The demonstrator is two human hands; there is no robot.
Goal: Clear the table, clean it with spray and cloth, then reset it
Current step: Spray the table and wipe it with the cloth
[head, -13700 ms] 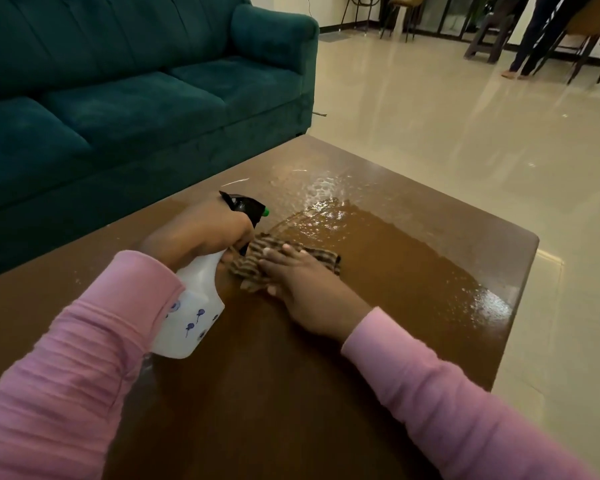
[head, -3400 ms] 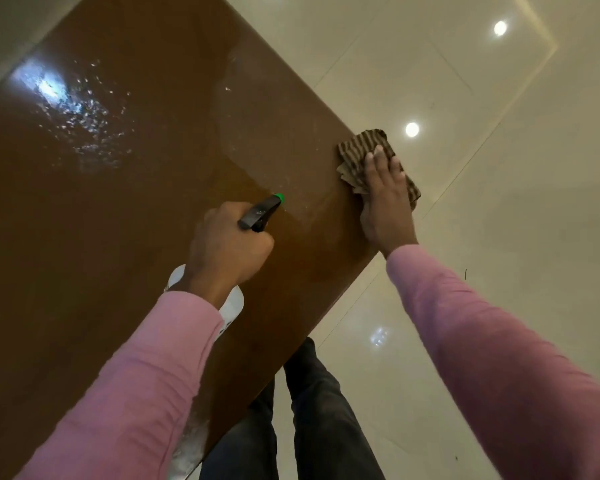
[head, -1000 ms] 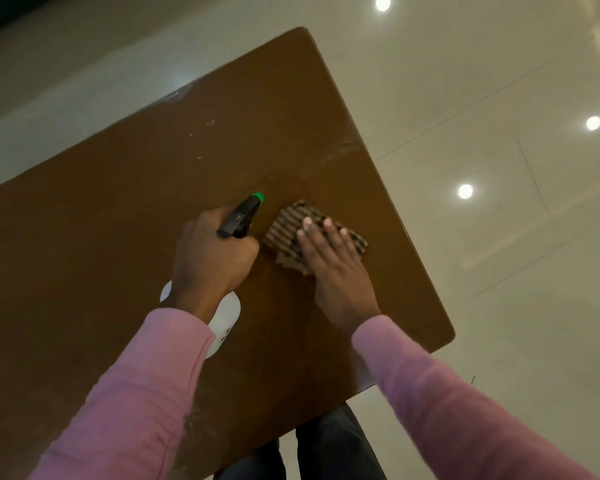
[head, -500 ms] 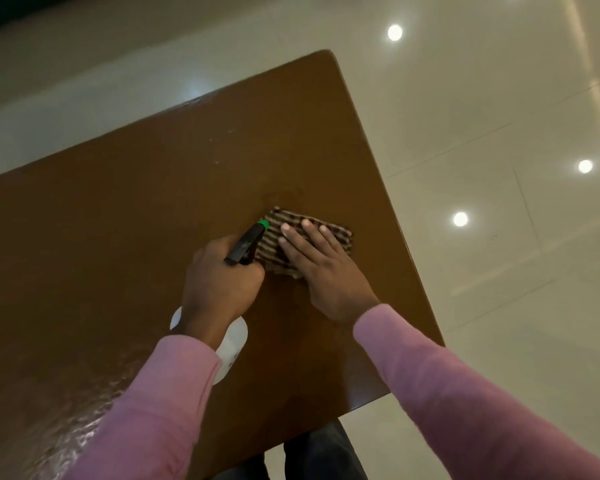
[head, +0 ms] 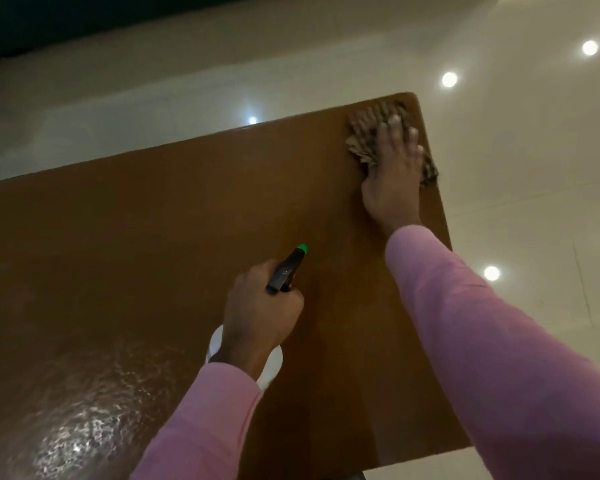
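The brown wooden table (head: 153, 244) fills most of the head view. My right hand (head: 394, 168) lies flat on a striped brown cloth (head: 362, 136), pressing it onto the table's far right corner. Nearer to me, my left hand (head: 257, 317) is closed around a white spray bottle (head: 274, 363) with a black trigger head and green nozzle tip (head: 302, 249), which points toward the far right. Most of the bottle's body is hidden under that hand and my pink sleeve.
A wet, glistening patch (head: 84, 410) covers the table's near left part. Glossy cream floor tiles (head: 534, 168) with light reflections surround the table on the far and right sides. A dark strip, the sofa's base (head: 84, 22), runs along the top left.
My right hand has slid the cloth from beside the spray bottle out to the far right corner of the table. The left hand still holds the bottle in about the same place.
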